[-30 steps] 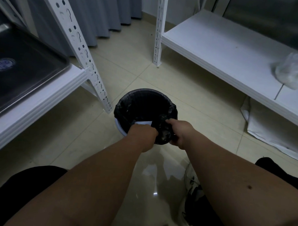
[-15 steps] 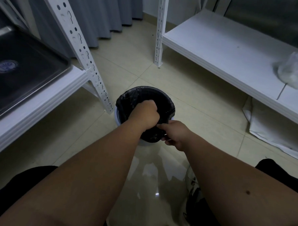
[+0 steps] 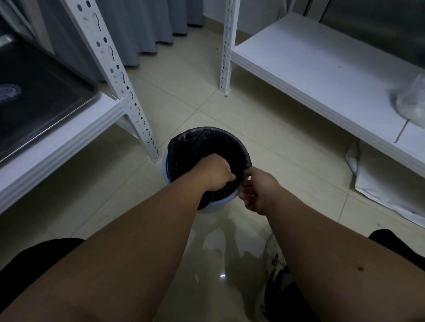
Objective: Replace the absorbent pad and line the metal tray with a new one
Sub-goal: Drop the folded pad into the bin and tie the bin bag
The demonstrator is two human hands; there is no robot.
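A small blue bin (image 3: 165, 170) with a black liner (image 3: 183, 141) stands on the tiled floor between two white shelves. My left hand (image 3: 214, 171) is sunk into the bin with its fingers curled downward. The used white pad is hidden under that fist. My right hand (image 3: 258, 189) pinches the liner's rim at the bin's right edge. The metal tray (image 3: 40, 94) lies bare on the left shelf, with a round blue label on its bottom.
A white perforated shelf post (image 3: 126, 102) stands just left of the bin. The right shelf (image 3: 318, 68) carries a crumpled clear plastic bag (image 3: 418, 105). A white sheet (image 3: 386, 188) lies on the floor under that shelf. Grey curtains hang behind.
My left hand, which held the white pad over the bin's near rim, has pushed down inside the liner and the pad is out of sight. My right hand has shifted along the rim to the right.
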